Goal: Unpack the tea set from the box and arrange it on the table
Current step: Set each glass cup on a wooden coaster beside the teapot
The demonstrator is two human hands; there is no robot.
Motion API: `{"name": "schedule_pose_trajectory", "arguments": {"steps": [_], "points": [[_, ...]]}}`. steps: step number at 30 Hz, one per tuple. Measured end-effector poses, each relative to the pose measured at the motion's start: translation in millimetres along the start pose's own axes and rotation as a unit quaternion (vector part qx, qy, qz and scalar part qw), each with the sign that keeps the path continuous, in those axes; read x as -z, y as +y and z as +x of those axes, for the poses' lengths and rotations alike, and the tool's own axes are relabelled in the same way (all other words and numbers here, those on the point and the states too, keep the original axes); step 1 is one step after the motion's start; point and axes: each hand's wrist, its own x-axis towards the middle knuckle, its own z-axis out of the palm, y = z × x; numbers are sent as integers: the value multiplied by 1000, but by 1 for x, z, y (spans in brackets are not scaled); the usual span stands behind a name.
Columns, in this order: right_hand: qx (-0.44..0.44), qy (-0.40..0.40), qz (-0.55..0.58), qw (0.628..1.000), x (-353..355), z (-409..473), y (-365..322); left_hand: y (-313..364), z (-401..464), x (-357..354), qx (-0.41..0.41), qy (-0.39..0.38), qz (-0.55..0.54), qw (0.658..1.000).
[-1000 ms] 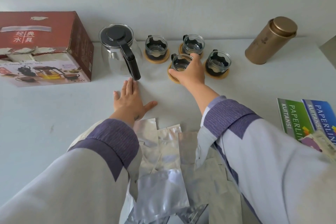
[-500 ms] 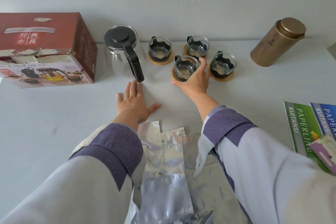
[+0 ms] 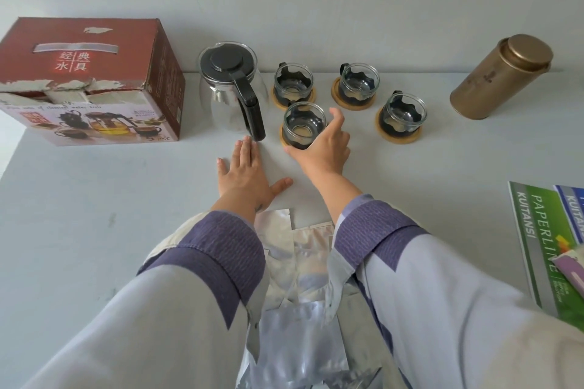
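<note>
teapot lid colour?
Black, like the handle; the teapot lid shows clearly in the head view.

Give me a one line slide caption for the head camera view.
Right hand cups the front glass cup beside the teapot; left hand rests flat on the table.

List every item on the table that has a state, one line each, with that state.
Red box: on its side, torn flap end open.
Teapot: upright, lid on, empty.
Front cup: upright on its coaster, empty, right hand around it.
Three other cups: upright on coasters, empty, untouched.
Gold canister: upright, lid on.
Left hand: flat on the table, holding nothing.
Foil bags: lying flat.
</note>
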Motion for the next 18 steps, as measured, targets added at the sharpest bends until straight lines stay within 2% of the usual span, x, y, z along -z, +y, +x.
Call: {"name": "schedule_pose_trajectory", "arguments": {"steps": [7, 12, 18], "points": [[-10, -17, -6, 1000, 7, -3, 6, 2, 0, 2, 6, -12, -8, 1000], [-56, -41, -24, 997, 39, -1, 30, 28, -19, 2, 32, -3, -35, 999], [-92, 45, -18, 995, 93, 21, 62, 97, -41, -2, 78, -35, -80, 993]]}}
